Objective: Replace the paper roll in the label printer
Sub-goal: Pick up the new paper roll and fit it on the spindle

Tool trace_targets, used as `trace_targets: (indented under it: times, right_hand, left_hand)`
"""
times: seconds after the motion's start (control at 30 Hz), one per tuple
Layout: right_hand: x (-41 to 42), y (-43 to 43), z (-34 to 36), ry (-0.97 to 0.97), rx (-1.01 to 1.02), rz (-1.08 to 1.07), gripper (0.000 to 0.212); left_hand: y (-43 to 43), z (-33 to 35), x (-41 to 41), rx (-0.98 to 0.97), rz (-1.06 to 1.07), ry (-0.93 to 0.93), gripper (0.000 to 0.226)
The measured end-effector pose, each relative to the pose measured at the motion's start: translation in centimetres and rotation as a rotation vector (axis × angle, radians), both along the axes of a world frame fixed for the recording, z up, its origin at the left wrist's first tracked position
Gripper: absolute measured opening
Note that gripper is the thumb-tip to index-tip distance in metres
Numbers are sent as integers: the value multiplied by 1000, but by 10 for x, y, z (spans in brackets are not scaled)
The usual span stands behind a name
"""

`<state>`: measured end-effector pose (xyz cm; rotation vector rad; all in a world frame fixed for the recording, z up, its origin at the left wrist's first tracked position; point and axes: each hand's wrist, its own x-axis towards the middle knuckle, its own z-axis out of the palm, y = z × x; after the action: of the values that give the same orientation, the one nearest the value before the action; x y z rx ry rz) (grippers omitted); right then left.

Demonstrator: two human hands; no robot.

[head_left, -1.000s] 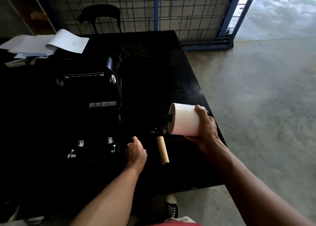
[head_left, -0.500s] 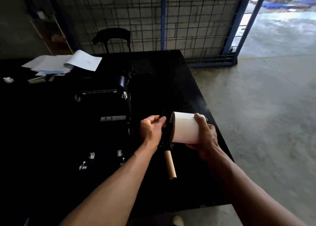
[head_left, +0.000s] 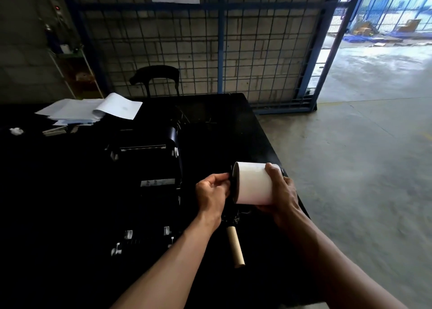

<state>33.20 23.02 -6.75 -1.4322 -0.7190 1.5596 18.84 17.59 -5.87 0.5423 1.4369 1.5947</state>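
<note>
Paper roll (head_left: 254, 183) axis sideways, left-right.

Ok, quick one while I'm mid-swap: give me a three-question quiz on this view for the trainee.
1. True or false: the white paper roll is resting on the black table.
2. Which hand wraps around the roll's paper body? A) left hand B) right hand
3. Fill in: the brown cardboard core tube lies on the table, ____ the raised roll in the picture.

Key
1. False: it is held up in the air, between both hands.
2. B: the right hand grips the body, while the left hand pinches the dark end piece at the roll's side.
3. below
</note>
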Motion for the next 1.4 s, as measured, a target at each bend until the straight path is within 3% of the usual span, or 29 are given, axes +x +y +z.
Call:
trace_targets:
  times: [0.27, 0.4, 0.53, 0.73, 1.0, 1.13, 1.3, 1.4]
  right_hand:
    - [5, -1, -2, 11, -2, -39, 71]
    - [8, 0, 0, 54, 19, 19, 74]
    - [6, 1, 2, 73, 34, 29, 75]
    - [0, 3, 7, 76, 44, 15, 70]
    - [5, 3, 11, 252, 40, 106, 76]
    - [-1, 1, 13, 198, 92, 91, 74]
    - [-2, -8, 21, 246, 143, 179, 61]
    - [1, -12, 27, 210, 178, 285, 37]
  left_hand:
    - [-1, 4, -1, 24, -86, -1, 19]
    - [-2, 6, -6, 75, -192, 129, 22]
    - [0, 9, -4, 92, -158, 234, 21]
    - [3, 6, 6, 38, -79, 233, 16]
    - [-2, 20, 7, 108, -93, 504, 20]
    - [-3, 21, 23, 36, -156, 394, 61]
    - [8, 22, 10, 22, -3, 134, 52]
    - [14, 20, -4, 6, -7, 32, 50]
